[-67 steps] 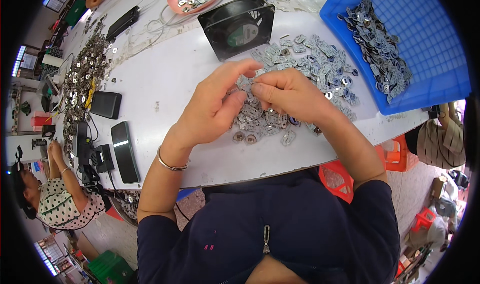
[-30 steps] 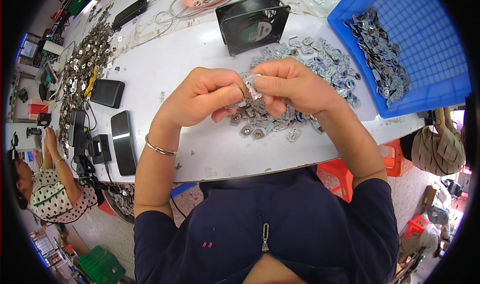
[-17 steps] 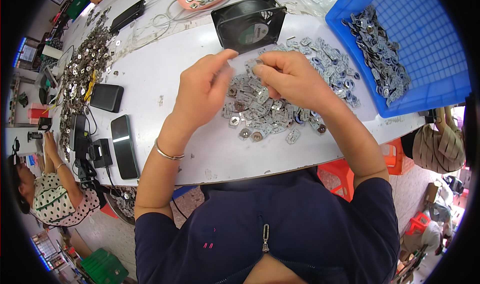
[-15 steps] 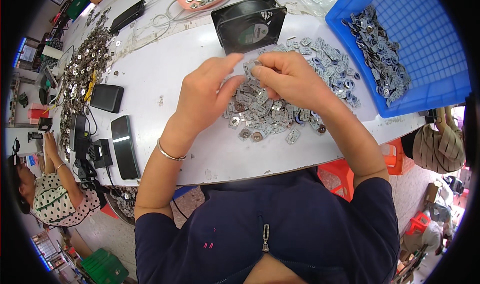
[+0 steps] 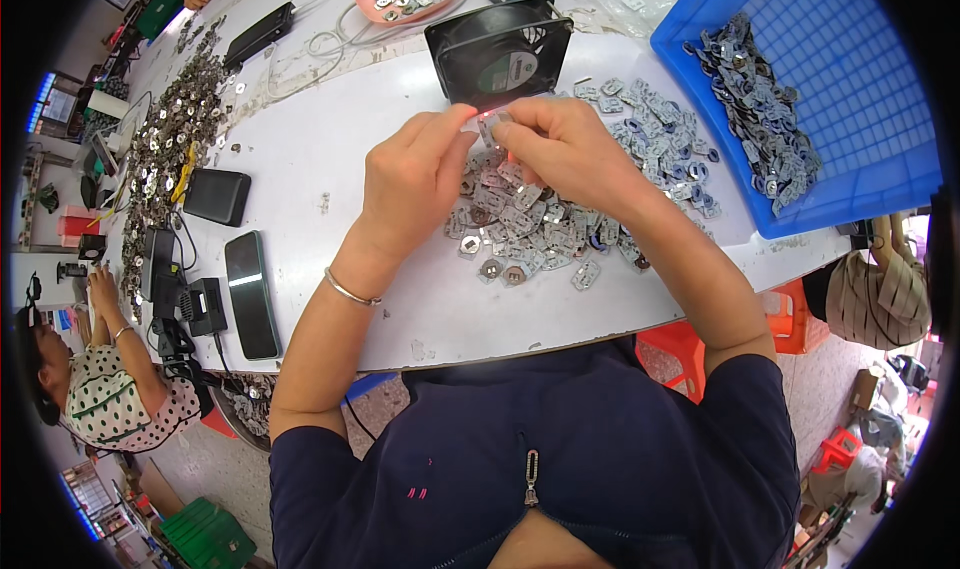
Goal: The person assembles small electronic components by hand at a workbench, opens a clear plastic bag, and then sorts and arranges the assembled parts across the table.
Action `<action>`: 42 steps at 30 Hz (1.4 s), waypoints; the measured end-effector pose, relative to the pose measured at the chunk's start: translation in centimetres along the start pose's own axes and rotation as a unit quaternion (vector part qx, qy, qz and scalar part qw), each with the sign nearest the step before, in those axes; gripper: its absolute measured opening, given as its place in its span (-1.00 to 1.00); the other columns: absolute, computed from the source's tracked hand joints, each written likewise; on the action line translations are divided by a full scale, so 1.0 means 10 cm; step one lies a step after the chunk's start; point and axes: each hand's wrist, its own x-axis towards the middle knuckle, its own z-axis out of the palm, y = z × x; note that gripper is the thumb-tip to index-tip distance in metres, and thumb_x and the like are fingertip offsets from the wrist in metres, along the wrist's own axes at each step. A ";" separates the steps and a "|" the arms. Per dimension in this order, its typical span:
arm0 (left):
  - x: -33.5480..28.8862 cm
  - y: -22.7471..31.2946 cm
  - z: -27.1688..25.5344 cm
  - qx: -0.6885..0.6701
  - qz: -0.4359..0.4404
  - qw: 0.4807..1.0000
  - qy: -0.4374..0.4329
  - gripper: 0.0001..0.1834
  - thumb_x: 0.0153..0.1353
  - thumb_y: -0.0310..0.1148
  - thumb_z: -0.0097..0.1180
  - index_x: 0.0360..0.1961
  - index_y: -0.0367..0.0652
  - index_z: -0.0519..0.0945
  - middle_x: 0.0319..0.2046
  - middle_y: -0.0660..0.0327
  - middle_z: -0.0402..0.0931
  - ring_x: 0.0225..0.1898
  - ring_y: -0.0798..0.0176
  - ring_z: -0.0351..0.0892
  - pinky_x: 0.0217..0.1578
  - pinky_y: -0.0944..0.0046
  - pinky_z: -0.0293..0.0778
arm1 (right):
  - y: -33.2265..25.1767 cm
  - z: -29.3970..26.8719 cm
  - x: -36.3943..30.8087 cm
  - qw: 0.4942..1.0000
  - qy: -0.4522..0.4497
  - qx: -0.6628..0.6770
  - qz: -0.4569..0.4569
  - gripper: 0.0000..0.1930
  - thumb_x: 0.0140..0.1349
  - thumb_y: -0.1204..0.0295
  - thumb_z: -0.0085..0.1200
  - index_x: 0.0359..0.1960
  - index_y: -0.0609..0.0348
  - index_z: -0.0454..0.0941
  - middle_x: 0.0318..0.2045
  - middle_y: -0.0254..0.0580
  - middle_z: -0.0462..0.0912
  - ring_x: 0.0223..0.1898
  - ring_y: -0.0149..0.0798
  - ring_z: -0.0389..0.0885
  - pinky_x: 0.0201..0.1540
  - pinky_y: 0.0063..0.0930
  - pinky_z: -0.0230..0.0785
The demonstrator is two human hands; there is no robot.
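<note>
Silvery metal plate [image 5: 490, 127] sits pinched between the left hand [image 5: 415, 184] and right hand [image 5: 570, 149], upper centre of frame, above the parts pile [image 5: 540, 224] on the white tabletop [image 5: 330, 169]; fitting seems underway, demanding precise fingertip alignment.

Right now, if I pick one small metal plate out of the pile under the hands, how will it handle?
Probably stiff and light: each metal plate looks thin, flat, stamped. Likely slippery: the pile shines, so a fingertip pinch like the left hand and right hand use suits it. Flat, so it should slide rather than roll.
</note>
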 end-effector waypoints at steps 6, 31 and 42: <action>0.00 0.04 0.00 -0.001 -0.018 0.999 0.037 -0.75 0.09 -0.55 0.31 -0.17 -0.25 0.61 -0.39 0.18 0.61 -0.51 0.38 0.52 -0.54 0.42 0.45 | -0.02 -0.01 0.04 0.996 0.001 0.077 0.054 -0.66 0.26 0.29 0.06 -0.59 0.28 0.49 -0.70 -0.31 0.50 -0.66 -0.51 0.48 -0.60 -0.58 0.31; 0.01 -0.11 0.01 -0.022 -0.093 0.995 0.021 -0.81 0.13 -0.52 0.27 -0.21 -0.25 0.63 -0.45 0.13 0.59 -0.50 0.27 0.56 -0.45 0.32 0.46 | -0.03 0.03 0.40 0.966 -0.037 0.169 0.192 -0.76 0.22 0.30 0.12 -0.48 0.24 0.57 -0.64 -0.32 0.52 -0.76 -0.52 0.32 -0.78 -0.58 0.09; -0.05 0.17 -0.08 -0.098 -0.113 0.989 0.010 -0.79 0.06 -0.52 0.24 -0.22 -0.22 0.62 -0.47 0.13 0.57 -0.61 0.25 0.48 -0.56 0.30 0.42 | -0.04 0.02 -0.06 0.990 -0.021 0.055 0.125 -0.70 0.26 0.33 0.07 -0.55 0.31 0.51 -0.75 -0.31 0.44 -0.74 -0.43 0.39 -0.69 -0.51 0.16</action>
